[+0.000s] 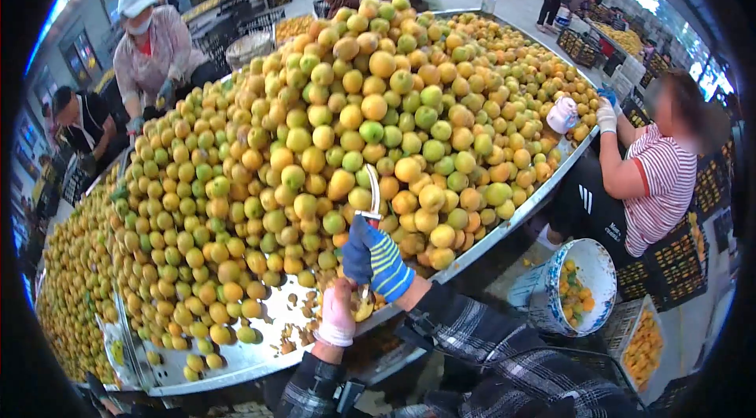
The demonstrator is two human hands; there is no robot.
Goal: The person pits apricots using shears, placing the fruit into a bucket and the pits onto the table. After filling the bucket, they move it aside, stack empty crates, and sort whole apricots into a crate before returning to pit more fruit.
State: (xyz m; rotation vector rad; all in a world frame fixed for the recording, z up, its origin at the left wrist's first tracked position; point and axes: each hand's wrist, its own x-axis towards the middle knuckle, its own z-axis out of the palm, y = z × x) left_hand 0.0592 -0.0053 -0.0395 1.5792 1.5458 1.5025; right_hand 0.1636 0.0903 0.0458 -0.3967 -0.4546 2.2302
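Note:
My right hand [378, 259], in a blue glove with yellow stripes, is closed around a knife [374, 191]. Its curved blade points up and away over the fruit pile [339, 135]. Just left of it and lower, my left hand [337, 314] wears a pale pinkish-white glove with its fingers drawn together; I cannot tell what they hold. A yellow piece of fruit [364, 309] shows right beside those fingers. Both hands are close together at the near edge of the metal table [228, 377], which bears the heap of round yellow, orange and green fruit.
Brown scraps [295, 331] lie on bare metal left of my hands. At right stand a blue-white bucket [524, 290] with fruit pieces and a crate [642, 347] of orange pieces. A person in red stripes [657, 162] works there; another in a white cap [153, 48] is across the table.

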